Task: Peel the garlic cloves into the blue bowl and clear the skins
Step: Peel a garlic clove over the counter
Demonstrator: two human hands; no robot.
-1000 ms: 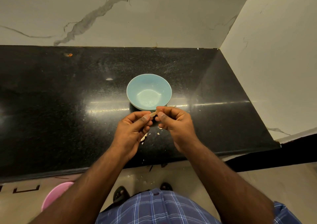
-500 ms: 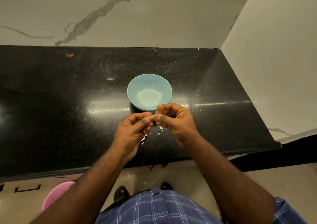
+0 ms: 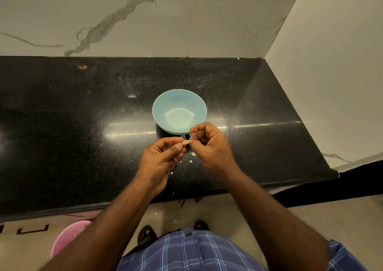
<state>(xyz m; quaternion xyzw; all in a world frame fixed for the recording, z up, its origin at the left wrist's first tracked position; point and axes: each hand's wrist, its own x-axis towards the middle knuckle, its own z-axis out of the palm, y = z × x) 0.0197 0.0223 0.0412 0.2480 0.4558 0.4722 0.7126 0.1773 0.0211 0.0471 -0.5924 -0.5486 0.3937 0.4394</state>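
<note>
One black stone tabletop (image 3: 83,136) fills my view, backed by grey-veined marble walls (image 3: 165,17). A blue bowl (image 3: 179,111) sits upright near its middle. Just in front of the bowl I see two hands meeting above the surface. The left hand (image 3: 163,158) pinches a pale garlic clove (image 3: 186,142) between thumb and fingers. The right hand (image 3: 209,144), fingers curled, pinches the clove's other end. Small skin scraps (image 3: 193,154) lie on the tabletop beneath the hands.

Dim warm light; glare streak on black counter (image 3: 259,113) (near bowl (image 3: 159,104)); wide-angle edge bending.
</note>
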